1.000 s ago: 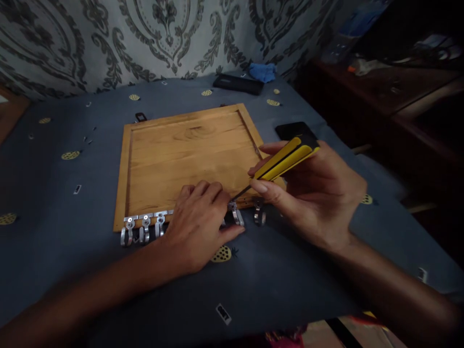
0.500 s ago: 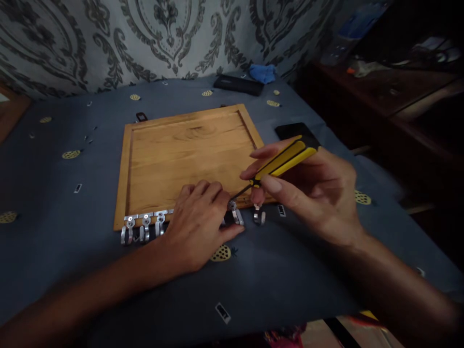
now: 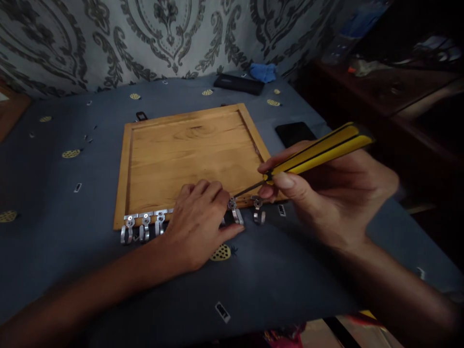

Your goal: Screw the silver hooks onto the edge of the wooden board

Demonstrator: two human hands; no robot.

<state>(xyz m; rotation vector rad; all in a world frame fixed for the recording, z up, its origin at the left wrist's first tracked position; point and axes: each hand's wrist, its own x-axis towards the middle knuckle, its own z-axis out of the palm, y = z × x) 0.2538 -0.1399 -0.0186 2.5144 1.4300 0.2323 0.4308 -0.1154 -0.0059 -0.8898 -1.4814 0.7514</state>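
One screwdriver (image 3: 319,155), one wooden board (image 3: 192,154), two hands, five metal hooks (image 3: 145,222) in view.
Three hooks line the board's near edge left of the left hand (image 3: 198,226), a fourth sits just beside its index finger and thumb, and a fifth lies farther right; any under the palm are hidden; the right hand (image 3: 331,205) grips the screwdriver's yellow handle between thumb and fingers, the shaft slanting down-left beyond the fingertips to the fourth hook's top, though whether the tip is seated is too small to tell; the left fingers bend over the board's near edge, and whether they pinch anything cannot be told.
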